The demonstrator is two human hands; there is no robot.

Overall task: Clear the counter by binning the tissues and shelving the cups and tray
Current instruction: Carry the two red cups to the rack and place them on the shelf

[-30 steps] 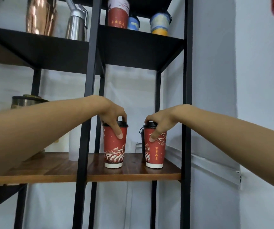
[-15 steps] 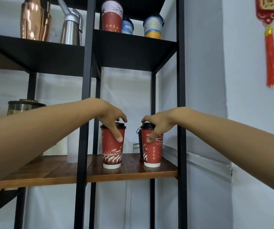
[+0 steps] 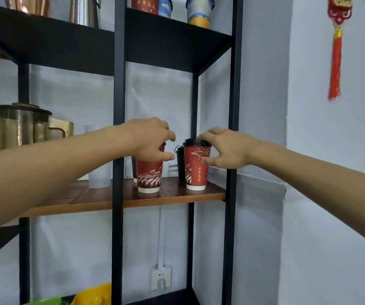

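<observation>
Two red paper cups with black lids stand upright on the wooden shelf (image 3: 172,195). My left hand (image 3: 150,139) hovers in front of the top of the left cup (image 3: 149,177), fingers and thumb apart, the thumb tip past the cup's right side. To the right of the right cup (image 3: 195,172) is my right hand (image 3: 225,148), fingers spread, with the forefinger at the lid's rim and the thumb tip at the cup's side. No tissues or tray are in view.
A black cup (image 3: 180,164) stands just behind the red cups, and a clear plastic cup (image 3: 99,172) and a brass pitcher (image 3: 23,126) further left. The black shelf post (image 3: 117,106) crosses my left forearm. More cups (image 3: 199,12) sit on the shelf above. A red ornament (image 3: 336,51) hangs on the right wall.
Both hands gripped the cups' tops before; now the fingers have spread and the hands have drawn back a little. The cups stay standing on the shelf. The view has shifted left and down.
</observation>
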